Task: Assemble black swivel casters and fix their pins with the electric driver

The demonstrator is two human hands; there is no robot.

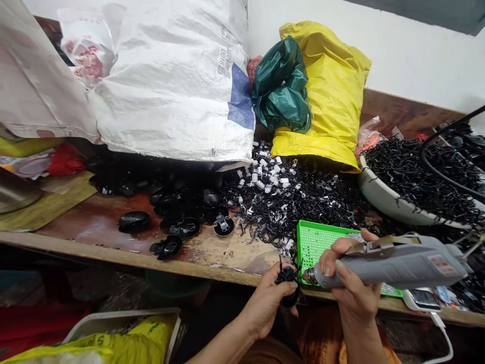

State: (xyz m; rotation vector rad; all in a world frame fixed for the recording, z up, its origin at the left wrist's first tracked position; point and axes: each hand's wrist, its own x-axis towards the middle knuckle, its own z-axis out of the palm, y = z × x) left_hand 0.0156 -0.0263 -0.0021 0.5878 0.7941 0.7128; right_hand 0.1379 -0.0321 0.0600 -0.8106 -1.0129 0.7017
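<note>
My left hand [270,298] is closed around a black plastic part [287,283] at the table's front edge. Wrapped round a grey electric screwdriver [390,265], my right hand [354,283] keeps it nearly level, its tip pointing left at the black part. Whether the tip touches the part I cannot tell. Behind the screwdriver lies a green perforated tray [312,240] with small metal pieces in it. To the left on the table are several round black assemblies [223,223] with clips. A heap of small black pieces [322,197] mixed with white plastic pieces [267,174] spreads behind the tray.
A large white sack [170,81] stands at the back left, beside a green bag [280,91] and a yellow sack [333,86]. At right, a pale basin [394,199] brims with black pieces. A cabled white device [422,301] sits by the front edge; a white crate [172,323] is below.
</note>
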